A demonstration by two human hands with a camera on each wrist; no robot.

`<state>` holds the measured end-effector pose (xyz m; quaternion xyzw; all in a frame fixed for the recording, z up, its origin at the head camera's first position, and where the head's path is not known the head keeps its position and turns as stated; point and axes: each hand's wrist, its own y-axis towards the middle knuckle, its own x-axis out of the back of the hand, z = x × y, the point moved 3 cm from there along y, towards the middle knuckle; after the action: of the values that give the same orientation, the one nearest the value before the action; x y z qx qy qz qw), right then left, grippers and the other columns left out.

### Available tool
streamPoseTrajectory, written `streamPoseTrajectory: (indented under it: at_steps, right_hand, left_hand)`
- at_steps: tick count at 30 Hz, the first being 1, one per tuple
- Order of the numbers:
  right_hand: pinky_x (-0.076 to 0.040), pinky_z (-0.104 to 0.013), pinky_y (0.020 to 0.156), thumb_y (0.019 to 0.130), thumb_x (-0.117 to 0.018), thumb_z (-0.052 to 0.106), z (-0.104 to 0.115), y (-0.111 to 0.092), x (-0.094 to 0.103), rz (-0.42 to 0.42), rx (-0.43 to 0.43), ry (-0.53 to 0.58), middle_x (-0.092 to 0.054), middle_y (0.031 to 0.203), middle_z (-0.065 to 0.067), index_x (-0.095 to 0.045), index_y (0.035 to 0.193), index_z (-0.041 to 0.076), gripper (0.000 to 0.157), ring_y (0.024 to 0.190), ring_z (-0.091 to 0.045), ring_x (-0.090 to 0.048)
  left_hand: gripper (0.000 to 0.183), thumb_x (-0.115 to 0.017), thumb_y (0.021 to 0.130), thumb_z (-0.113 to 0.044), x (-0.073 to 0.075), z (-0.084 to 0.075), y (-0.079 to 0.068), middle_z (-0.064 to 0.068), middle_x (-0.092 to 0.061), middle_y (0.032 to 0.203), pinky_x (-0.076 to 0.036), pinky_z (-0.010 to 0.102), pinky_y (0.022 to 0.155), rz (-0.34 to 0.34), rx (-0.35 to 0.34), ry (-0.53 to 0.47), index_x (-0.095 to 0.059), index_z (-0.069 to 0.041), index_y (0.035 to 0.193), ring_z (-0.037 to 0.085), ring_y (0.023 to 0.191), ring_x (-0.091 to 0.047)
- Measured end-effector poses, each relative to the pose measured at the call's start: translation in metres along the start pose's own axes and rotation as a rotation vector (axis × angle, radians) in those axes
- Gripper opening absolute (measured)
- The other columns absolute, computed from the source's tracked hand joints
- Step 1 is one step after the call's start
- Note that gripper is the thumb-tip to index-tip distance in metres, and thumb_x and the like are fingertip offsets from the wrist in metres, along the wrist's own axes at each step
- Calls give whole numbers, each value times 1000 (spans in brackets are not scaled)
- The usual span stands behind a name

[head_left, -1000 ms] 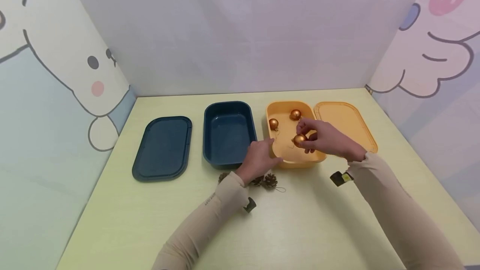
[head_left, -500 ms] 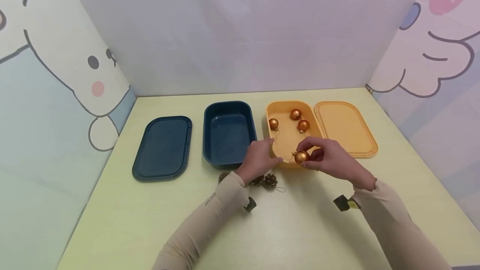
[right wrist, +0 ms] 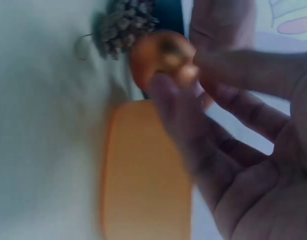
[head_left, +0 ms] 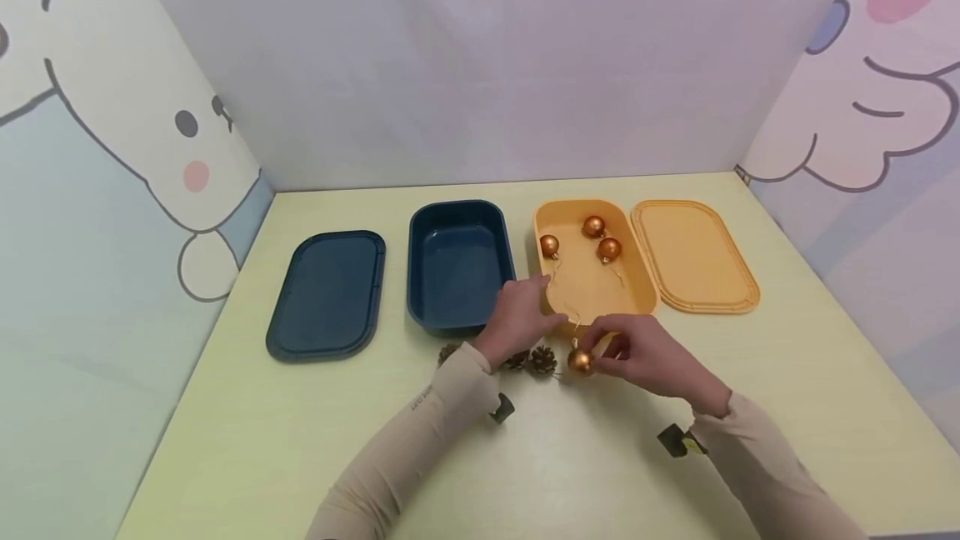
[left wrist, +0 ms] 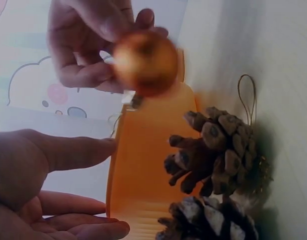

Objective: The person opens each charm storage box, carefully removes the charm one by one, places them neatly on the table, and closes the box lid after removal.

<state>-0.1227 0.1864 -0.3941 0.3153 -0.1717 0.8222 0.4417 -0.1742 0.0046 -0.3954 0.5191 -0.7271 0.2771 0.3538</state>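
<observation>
A copper-coloured bauble (head_left: 581, 361) hangs just in front of the yellow box (head_left: 645, 302), pinched between the thumb and fingers of my right hand (head_left: 637, 354). In the right wrist view the bauble (right wrist: 161, 60) is blurred. My left hand (head_left: 517, 319) rests at the near-left corner of that box, thumb and fingers stretched out to touch the rim. Three more baubles lie in the box, among them one at the left wall (head_left: 549, 246). Pine cones sit below my left hand, the clearest being the right-hand pine cone (head_left: 542, 360); my forearm partly hides the others.
Left of the yellow box stands a dark blue box (head_left: 459, 319) with nothing visible inside. Its dark blue lid (head_left: 327, 294) lies farther left. The yellow lid (head_left: 697, 257) lies right of the yellow box. A wall stands behind the table (head_left: 525, 473).
My right hand has carried its bauble out of the yellow box, over the near rim and toward the pine cones. A bauble it hid before now shows in the box. My left hand has stayed put.
</observation>
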Motion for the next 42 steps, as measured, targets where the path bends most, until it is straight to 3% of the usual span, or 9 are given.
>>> streamPoseTrajectory:
  at_steps: [5,9,13,16,19,24,32,42]
  right_hand:
    - [-55,-20,63,80,-75,-4,-3,3,-14,-41,23,-180,-71,90,-4,-70,95,10,21,73,-3,-63]
    - [-54,-22,64,76,-73,-7,-2,3,-17,-53,-26,-244,-71,90,-5,-70,96,7,24,76,-9,-64]
    - [-52,-21,63,80,-74,0,3,-2,-15,-51,-57,-276,-71,90,-3,-70,96,8,19,76,-8,-63]
    - [-48,-18,59,83,-80,17,16,-15,-18,-42,-23,-307,-70,91,-1,-69,101,12,21,68,-1,-58]
    - [-43,-17,57,77,-86,26,28,-26,-26,-33,27,-356,-69,93,2,-69,104,19,33,62,3,-51]
    - [-42,-17,59,70,-89,18,28,-24,-42,-78,72,-439,-63,88,8,-72,102,24,37,62,1,-50]
    - [-45,-16,59,78,-82,10,19,-17,-51,-107,75,-407,-62,75,11,-75,90,20,17,64,0,-54]
    - [-46,-15,58,73,-85,5,15,-15,-43,-184,43,-414,-65,80,9,-73,92,18,25,66,-1,-56]
  left_hand:
    - [68,-79,87,-29,-1,1,0,11,-59,145,-55,36,103,-1,3,-23,-53,-5,145,26,126,-63]
    - [68,-79,87,-29,-1,1,0,12,-60,144,-55,37,102,0,0,-24,-53,-4,145,26,127,-62]
    - [68,-79,87,-29,0,1,-1,12,-62,142,-55,37,103,-6,-3,-1,-54,-4,144,27,126,-63]
    - [67,-79,87,-30,0,1,-1,12,-62,142,-55,37,102,-3,-15,8,-54,-4,143,27,126,-63]
    - [67,-79,87,-30,1,1,-1,12,-62,141,-55,37,103,2,-18,15,-54,-4,144,27,126,-63]
    - [68,-79,87,-30,3,2,0,10,-61,144,-54,39,105,3,-5,11,-54,-5,145,28,129,-61]
    - [67,-79,87,-30,1,2,0,11,-59,146,-52,39,107,15,-2,1,-53,-5,145,29,132,-59]
    - [67,-79,87,-30,0,3,2,11,-60,145,-51,39,108,13,-7,2,-54,-5,144,28,131,-59]
